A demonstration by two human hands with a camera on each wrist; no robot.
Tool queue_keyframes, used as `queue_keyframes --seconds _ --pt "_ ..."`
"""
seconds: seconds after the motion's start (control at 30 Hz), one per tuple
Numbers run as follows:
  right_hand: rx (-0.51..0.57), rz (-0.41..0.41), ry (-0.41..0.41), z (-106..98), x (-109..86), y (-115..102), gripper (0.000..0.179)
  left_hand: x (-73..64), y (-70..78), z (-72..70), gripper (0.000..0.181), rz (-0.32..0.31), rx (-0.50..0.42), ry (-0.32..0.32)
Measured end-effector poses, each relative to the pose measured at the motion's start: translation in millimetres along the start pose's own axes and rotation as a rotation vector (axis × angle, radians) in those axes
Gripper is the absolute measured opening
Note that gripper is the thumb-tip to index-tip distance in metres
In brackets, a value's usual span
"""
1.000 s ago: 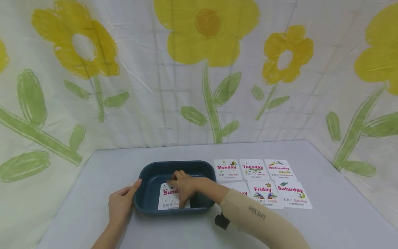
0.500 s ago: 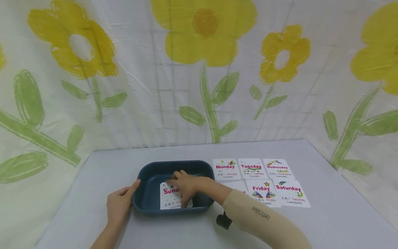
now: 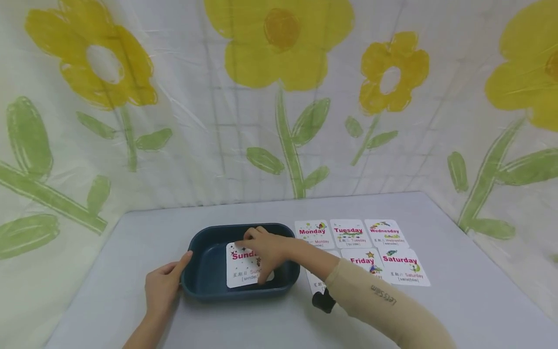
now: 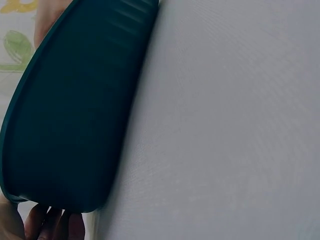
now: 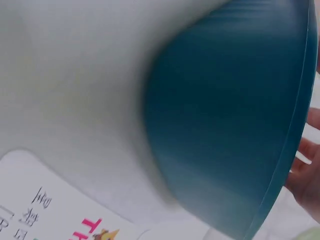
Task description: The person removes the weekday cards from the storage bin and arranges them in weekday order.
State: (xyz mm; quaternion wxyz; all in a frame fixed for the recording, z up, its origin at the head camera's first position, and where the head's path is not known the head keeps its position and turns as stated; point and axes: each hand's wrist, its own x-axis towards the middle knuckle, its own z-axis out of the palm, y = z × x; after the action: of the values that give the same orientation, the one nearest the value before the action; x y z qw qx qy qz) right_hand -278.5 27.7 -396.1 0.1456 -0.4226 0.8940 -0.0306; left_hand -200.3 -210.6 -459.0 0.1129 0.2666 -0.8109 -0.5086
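My right hand [image 3: 271, 249] reaches into a dark blue plastic tub [image 3: 205, 293] and holds a white "Sunday" card [image 3: 241, 276] by its edges, thumb at the lower edge and fingers near the upper one. The card is slightly tilted and its right part is covered by the hand. At the tub's left end my left hand [image 3: 162, 290] grips the wall, thumb by the rim. In the left wrist view the fingers [image 4: 55, 225] lie against the tub's outer end. The right wrist view has the tub wall [image 5: 225, 100] hiding the card, with part of the right hand [image 5: 307, 172] beyond the rim.
Right of the tub, cards lie in two rows: Monday [image 3: 311, 238], Tuesday [image 3: 348, 238] and Wednesday [image 3: 383, 238] behind, Friday [image 3: 359, 257] and Saturday [image 3: 403, 269] in front. A Thursday card [image 5: 60, 210] is partly under the right forearm. A flowered curtain [image 3: 244, 126] backs the table.
The Sunday card has risen a little in the right hand; its lower edge now shows above the tub's front rim. The left hand stays on the tub. The head view has shifted slightly.
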Motion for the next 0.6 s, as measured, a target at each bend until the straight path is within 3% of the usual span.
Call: queue_keyframes --seconds 0.6 --pt "0.101 0.03 0.069 -17 -52.2 24 0.097 1.3 -2.1 0.6 0.073 -0.003 0.009 0.015"
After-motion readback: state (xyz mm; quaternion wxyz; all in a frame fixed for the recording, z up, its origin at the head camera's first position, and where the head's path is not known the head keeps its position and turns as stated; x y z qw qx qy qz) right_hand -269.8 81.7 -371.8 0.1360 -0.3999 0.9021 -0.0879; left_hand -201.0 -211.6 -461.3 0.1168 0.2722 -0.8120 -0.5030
